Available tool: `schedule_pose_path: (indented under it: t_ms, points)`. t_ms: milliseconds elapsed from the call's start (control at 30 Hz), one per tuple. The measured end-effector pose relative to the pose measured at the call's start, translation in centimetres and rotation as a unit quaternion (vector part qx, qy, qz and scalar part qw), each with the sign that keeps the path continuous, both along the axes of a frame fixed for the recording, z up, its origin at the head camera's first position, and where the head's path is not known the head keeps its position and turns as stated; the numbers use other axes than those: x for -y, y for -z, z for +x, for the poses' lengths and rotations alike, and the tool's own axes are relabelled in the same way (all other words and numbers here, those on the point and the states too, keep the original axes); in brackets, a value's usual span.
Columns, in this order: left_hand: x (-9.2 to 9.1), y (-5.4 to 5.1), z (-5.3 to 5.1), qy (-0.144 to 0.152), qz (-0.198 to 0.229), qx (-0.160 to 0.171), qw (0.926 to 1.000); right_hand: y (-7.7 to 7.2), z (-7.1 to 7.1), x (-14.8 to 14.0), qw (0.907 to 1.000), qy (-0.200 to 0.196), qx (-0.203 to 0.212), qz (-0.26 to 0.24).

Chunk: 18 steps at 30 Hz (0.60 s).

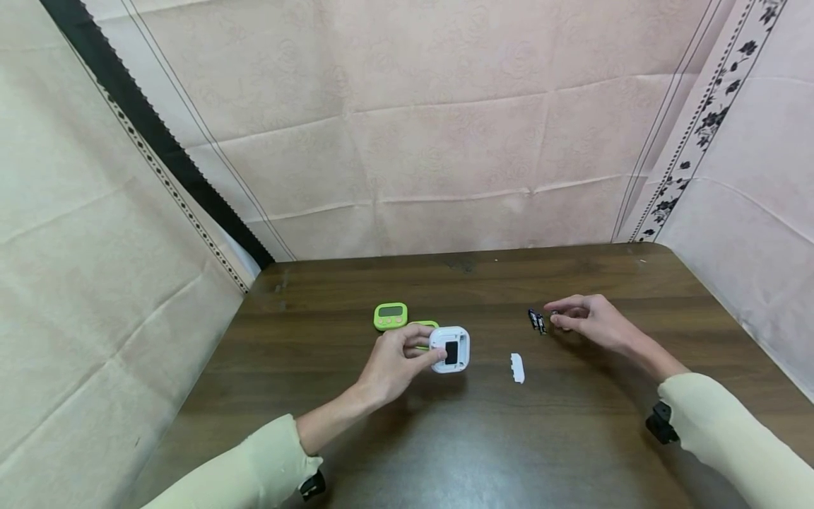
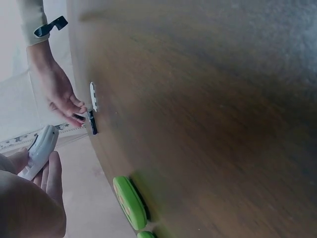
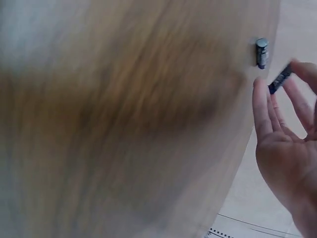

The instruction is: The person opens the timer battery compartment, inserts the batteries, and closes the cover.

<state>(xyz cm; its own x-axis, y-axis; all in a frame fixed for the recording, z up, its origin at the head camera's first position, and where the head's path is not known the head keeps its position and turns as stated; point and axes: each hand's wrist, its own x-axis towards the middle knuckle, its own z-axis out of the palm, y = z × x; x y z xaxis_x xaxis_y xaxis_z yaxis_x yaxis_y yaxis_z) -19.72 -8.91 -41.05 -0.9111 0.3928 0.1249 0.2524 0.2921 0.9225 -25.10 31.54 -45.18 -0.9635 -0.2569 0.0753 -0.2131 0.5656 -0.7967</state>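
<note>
Apparently you are collecting batteries: your left hand [image 1: 396, 359] grips the white device [image 1: 451, 350] above the table [image 1: 572, 431], your right hand [image 1: 593, 322] pinches one battery [image 3: 281, 79] (two others [image 1: 542, 324] lie near), and next you should probably carry it to the device.

In the head view, the left grip [image 1: 393, 362] and the white device [image 1: 451, 351] hide most of one green timer [image 1: 432, 324]; the other timer's display [image 1: 391, 311] is too small to read, as is any print on the loose batteries [image 1: 537, 322]; the held battery [image 3: 281, 79] is almost wholly covered there by the right grip [image 1: 588, 322], and its ends are hidden by fingertips in the right wrist view; that view's right edge cuts off part of the same grip, while the desk [image 1: 509, 438] is blurred; in the left wrist view, the left edge crops the left grip, whose fingers partly cover the device; the bottom edge crops one timer.
</note>
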Motion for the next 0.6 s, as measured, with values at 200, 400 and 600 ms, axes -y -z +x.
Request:
schedule_pose_path:
  t_ms: [200,400,600]
  points:
    - [-0.2,0.2,0.0,0.005,0.005,0.006,1.0,-0.3,0.1,0.9,0.9848,0.009,0.062,-0.162]
    - [-0.3,0.2,0.0,0.006,0.012,0.016,0.9998,-0.5,0.9,2.9,0.9539,0.022,0.117,-0.276]
    - [-0.5,0.4,-0.1,0.009,0.016,0.026,0.9995,-1.2,2.5,5.5,0.948,-0.006,0.138,-0.287]
